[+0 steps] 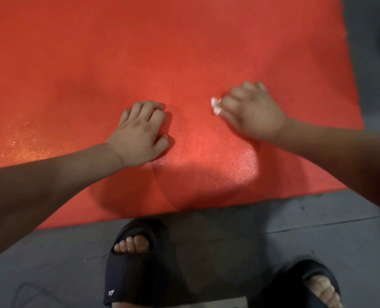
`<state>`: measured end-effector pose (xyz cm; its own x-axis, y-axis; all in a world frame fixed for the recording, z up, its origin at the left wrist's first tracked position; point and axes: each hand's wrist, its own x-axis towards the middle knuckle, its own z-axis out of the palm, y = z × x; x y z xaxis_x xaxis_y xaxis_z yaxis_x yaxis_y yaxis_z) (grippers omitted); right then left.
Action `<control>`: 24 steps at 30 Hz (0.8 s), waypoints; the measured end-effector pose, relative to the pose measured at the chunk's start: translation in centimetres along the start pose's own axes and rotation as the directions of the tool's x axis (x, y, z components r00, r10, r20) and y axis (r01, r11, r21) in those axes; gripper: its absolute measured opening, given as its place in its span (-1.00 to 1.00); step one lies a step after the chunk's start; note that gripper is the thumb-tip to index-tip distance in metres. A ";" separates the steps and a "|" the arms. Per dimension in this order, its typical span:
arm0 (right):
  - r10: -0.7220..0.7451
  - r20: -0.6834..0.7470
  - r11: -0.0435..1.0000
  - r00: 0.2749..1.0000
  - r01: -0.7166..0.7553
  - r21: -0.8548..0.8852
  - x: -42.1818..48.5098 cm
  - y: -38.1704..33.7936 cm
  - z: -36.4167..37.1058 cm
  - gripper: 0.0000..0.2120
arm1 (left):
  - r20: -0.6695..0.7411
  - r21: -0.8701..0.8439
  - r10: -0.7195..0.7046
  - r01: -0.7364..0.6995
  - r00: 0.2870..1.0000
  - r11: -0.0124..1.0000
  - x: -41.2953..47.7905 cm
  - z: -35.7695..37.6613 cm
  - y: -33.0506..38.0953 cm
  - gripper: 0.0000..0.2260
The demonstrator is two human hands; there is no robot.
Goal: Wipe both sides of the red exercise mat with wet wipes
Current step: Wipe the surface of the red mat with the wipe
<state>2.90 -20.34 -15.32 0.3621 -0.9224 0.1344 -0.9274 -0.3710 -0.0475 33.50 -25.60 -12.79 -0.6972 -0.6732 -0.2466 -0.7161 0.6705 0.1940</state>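
Note:
The red exercise mat (140, 52) lies flat on the grey floor and fills most of the view. My left hand (140, 132) rests palm down on the mat near its front edge, fingers slightly bent, holding nothing. My right hand (251, 112) is further right on the mat, its fingers curled round a small white wet wipe (214, 105) that sticks out at the thumb side and touches the mat. A damp sheen shows on the mat in front of both hands.
Grey floor (273, 230) borders the mat's front and right edges. My two feet in black open-toe slippers (135, 263) stand on the floor just before the mat's front edge.

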 end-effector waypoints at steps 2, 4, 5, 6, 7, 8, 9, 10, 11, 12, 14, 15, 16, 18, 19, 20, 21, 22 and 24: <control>0.187 -0.011 0.982 0.982 -0.186 0.026 1.0 1.1 -0.3 -0.59 | -0.008 -0.008 0.000 0.000 1.000 1.000 0.9 0.0 0.1 -0.58; 0.091 0.025 0.995 0.996 -0.092 0.030 0.5 0.0 -0.3 -0.59 | -0.018 -0.026 0.000 -0.001 1.000 1.000 1.7 0.0 0.2 -0.60; -0.020 0.054 0.998 0.998 0.017 0.056 -0.3 -1.1 -0.4 -0.59 | -0.026 -0.035 0.002 -0.003 1.000 0.999 2.1 0.1 0.2 -0.61; -0.146 0.085 0.985 0.986 0.138 0.100 -1.2 -2.1 -0.6 -0.60 | -0.036 -0.042 0.006 -0.008 0.999 0.999 2.4 0.2 0.2 -0.62; -0.263 0.100 0.957 0.960 0.245 0.156 -2.3 -3.0 -0.9 -0.63 | -0.047 -0.047 0.012 -0.014 0.999 0.999 2.7 0.2 0.1 -0.64; -0.352 0.079 0.923 0.933 0.332 0.193 -3.1 -3.2 -0.8 -0.66 | -0.058 -0.051 0.018 -0.021 0.998 0.998 3.0 0.3 0.1 -0.64; -0.404 0.057 0.899 0.913 0.385 0.209 -3.5 -2.9 -0.7 -0.69 | -0.069 -0.057 0.022 -0.026 0.997 0.998 3.3 0.4 0.0 -0.65; -0.424 0.062 0.891 0.903 0.404 0.210 -3.4 -2.1 -0.8 -0.69 | -0.079 -0.060 0.024 -0.029 0.997 0.998 3.5 0.5 0.0 -0.66; -0.414 0.086 0.899 0.906 0.393 0.190 -3.0 -0.8 -0.6 -0.69 | -0.088 -0.061 0.025 -0.030 0.996 0.998 3.8 0.5 0.0 -0.66; -0.368 0.091 0.923 0.925 0.353 0.151 -2.4 0.9 -0.4 -0.69 | -0.099 -0.057 0.022 -0.028 0.995 0.998 4.2 0.6 0.0 -0.66; -0.158 -0.005 0.986 0.987 0.158 0.046 -1.0 4.8 -0.2 -0.70 | -0.131 -0.046 0.012 -0.018 0.991 0.999 4.9 0.7 0.0 -0.67; 0.006 -0.051 1.000 0.999 -0.006 0.000 -0.3 6.9 -0.4 -0.69 | -0.148 -0.048 0.003 -0.010 0.989 0.999 5.4 0.8 0.0 -0.67; 0.171 -0.074 0.984 0.983 -0.173 -0.029 0.2 8.7 -0.6 -0.68 | -0.163 -0.054 -0.009 0.000 0.987 0.999 5.9 0.8 0.1 -0.68; 0.403 -0.092 0.913 0.911 -0.407 -0.031 0.8 10.3 -1.0 -0.69 | -0.192 -0.064 -0.036 0.024 0.981 0.998 7.2 0.6 0.2 -0.69; 0.448 -0.085 0.892 0.890 -0.452 -0.030 1.0 9.9 -1.1 -0.71 | -0.209 -0.064 -0.049 0.037 0.977 0.997 7.9 0.6 0.3 -0.70; 0.450 -0.087 0.891 0.889 -0.453 -0.013 1.1 8.9 -1.0 -0.72 | -0.227 -0.060 -0.062 0.049 0.972 0.997 8.7 0.5 0.4 -0.70; 0.408 -0.082 0.913 0.909 -0.406 0.033 1.1 7.4 -0.9 -0.72 | -0.246 -0.054 -0.076 0.065 0.966 0.996 9.5 0.4 0.5 -0.70; 0.317 -0.065 0.947 0.946 -0.311 0.082 1.0 5.8 -0.8 -0.71 | -0.264 -0.050 -0.091 0.081 0.960 0.995 10.4 0.3 0.6 -0.70; 0.038 -0.010 0.989 0.999 -0.036 0.141 0.4 3.1 -0.5 -0.68 | -0.297 -0.049 -0.117 0.107 0.948 0.993 12.0 -0.1 0.7 -0.71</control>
<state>0.16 -21.82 -14.90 0.3259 -0.9346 0.1427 -0.9173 -0.3491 -0.1918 24.60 -33.19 -15.53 -0.5876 -0.8087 0.0253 -0.7873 0.5787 0.2127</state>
